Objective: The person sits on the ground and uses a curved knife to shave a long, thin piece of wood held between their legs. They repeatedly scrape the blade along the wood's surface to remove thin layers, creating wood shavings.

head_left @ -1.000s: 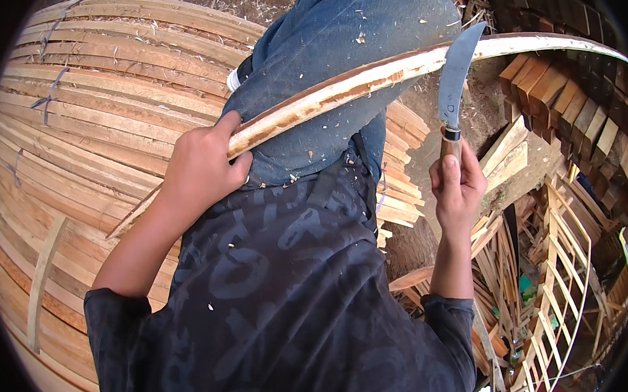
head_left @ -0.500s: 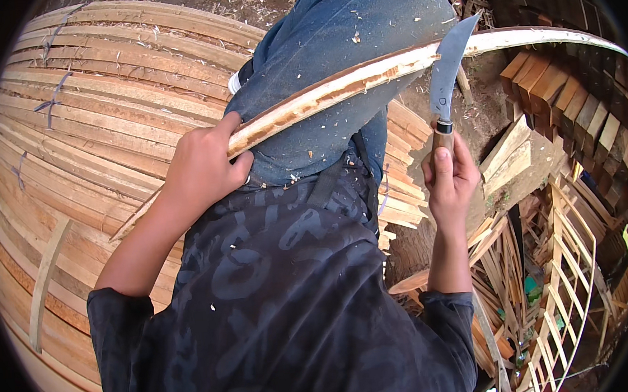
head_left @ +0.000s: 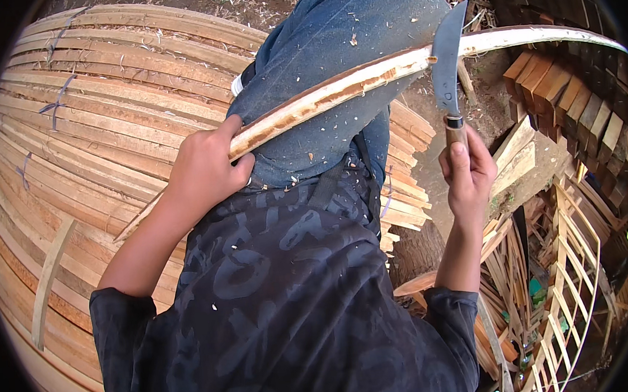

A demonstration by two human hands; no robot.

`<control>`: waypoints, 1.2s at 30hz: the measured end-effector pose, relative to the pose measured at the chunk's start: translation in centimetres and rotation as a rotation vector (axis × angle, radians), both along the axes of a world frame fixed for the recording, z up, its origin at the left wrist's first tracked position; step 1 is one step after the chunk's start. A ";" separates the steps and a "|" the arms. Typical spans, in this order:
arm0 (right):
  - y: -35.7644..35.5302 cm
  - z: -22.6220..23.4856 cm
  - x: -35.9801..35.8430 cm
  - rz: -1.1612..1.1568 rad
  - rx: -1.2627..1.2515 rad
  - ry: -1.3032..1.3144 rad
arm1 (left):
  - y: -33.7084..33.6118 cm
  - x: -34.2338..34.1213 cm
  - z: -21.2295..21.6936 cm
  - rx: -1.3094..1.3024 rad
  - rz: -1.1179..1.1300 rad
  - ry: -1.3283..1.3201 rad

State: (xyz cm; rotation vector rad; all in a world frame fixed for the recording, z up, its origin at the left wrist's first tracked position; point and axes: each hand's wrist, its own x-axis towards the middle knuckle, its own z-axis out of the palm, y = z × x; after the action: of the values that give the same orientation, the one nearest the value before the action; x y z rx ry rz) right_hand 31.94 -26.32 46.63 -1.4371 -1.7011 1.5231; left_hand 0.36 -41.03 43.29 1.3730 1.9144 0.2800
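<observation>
Cream-and-brown wooden strip (head_left: pixel 343 91) lies across your jeans (head_left: pixel 360 17), its long axis rising rightward from your left hand (head_left: pixel 215 159), which grips it; your right hand (head_left: pixel 468 168), nearer the far stretch, is wrapped around the knife (head_left: pixel 447 76), its blade crossing the strip, contact unclear.

Soft daylight fills most of a wide, round fisheye view and falls evenly over the stacked planks (head_left: pixel 128 96) at left. The upper right is dim, where a stack of dark wood (head_left: pixel 554 2) sinks into brown shadow. The pale face of the long wooden strip (head_left: pixel 329 94) is nearly white, and the knife (head_left: pixel 447 76) has a dull grey sheen along its blade. The middle looks sharp (small wood chips (head_left: pixel 353 40) stand out on the jeans (head_left: pixel 383 26)). Toward the rim, planks bow, detail softens and corners turn black.
</observation>
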 end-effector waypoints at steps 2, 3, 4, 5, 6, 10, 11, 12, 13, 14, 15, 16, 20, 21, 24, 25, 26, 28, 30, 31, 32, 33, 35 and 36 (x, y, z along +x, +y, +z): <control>1.3 0.1 1.2 0.006 -0.017 0.059 | -0.1 0.2 -0.1 0.004 0.027 -0.038; 0.7 -0.7 0.8 0.083 -0.062 0.024 | 0.1 0.4 -0.2 0.009 0.035 -0.035; -0.6 -1.1 0.2 0.143 -0.117 -0.011 | 0.3 0.3 0.0 0.002 0.026 -0.034; -1.7 -1.2 -0.5 0.203 -0.173 -0.046 | 0.4 0.2 0.2 -0.004 0.017 -0.033; -1.3 -0.6 -1.2 0.324 -0.110 -0.058 | 0.3 0.2 0.2 -0.005 0.012 -0.017; 1.0 0.7 -0.6 -0.079 -0.089 0.214 | 0.0 0.3 0.1 -0.005 0.015 -0.013; 1.4 0.6 -0.1 -0.243 -0.032 0.276 | 0.0 0.2 0.0 0.000 0.015 -0.024; 1.3 0.5 -0.2 -0.215 0.018 0.165 | 0.1 0.2 0.1 -0.019 0.015 -0.024; 0.8 0.4 -0.3 -0.188 0.067 0.054 | 0.2 0.2 0.3 -0.037 0.015 -0.023; -0.3 0.2 -0.2 -0.069 0.084 -0.050 | 0.3 0.2 0.4 -0.055 0.015 -0.023; -0.7 0.5 -0.1 -0.015 0.127 -0.066 | 0.4 0.0 0.3 -0.023 -0.002 -0.013; -0.2 0.9 0.8 -0.095 0.115 0.048 | 0.0 0.1 0.1 0.001 -0.012 -0.009; -2.4 -0.1 -0.1 -0.143 -0.038 0.111 | 0.0 0.4 -0.1 0.016 0.001 -0.017; -2.9 -0.7 -0.7 -0.039 -0.063 -0.069 | 0.0 0.3 -0.1 0.028 -0.002 -0.010; 0.4 1.1 1.2 -0.131 0.022 0.179 | -0.4 0.1 -0.2 0.044 -0.005 -0.002; 0.8 1.4 1.2 -0.275 -0.015 0.416 | -0.2 0.1 -0.3 0.037 -0.004 -0.009; 0.2 1.1 0.0 -0.351 0.053 0.381 | -0.1 0.1 -0.4 0.030 -0.003 -0.016; -2.1 -1.0 -0.5 -0.054 0.046 -0.016 | -0.1 0.3 0.0 0.008 -0.014 -0.014; -0.9 -0.3 -0.2 -0.041 0.040 -0.008 | 0.2 0.0 0.0 0.013 -0.018 -0.011; 0.7 0.1 0.8 -0.042 0.134 0.064 | 0.1 0.0 -0.1 0.012 -0.016 -0.014; 0.9 0.0 0.6 -0.083 0.120 0.078 | -0.1 0.0 -0.3 0.010 -0.014 -0.018; 1.0 -0.3 0.3 -0.118 0.105 0.098 | -0.3 0.1 -0.4 0.008 -0.006 -0.015; -2.0 -0.4 -1.5 -0.005 -0.187 -0.056 | -0.5 0.5 -0.1 0.008 -0.012 -0.011; -1.8 -0.7 -1.0 0.018 -0.041 -0.060 | -0.3 0.3 -0.1 0.026 -0.017 -0.006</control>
State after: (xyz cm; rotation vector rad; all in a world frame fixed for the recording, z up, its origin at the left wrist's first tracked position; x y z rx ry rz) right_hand 30.97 -28.13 45.90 -1.5061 -1.7312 1.5475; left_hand 0.70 -41.32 43.21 1.4034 1.8993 0.3018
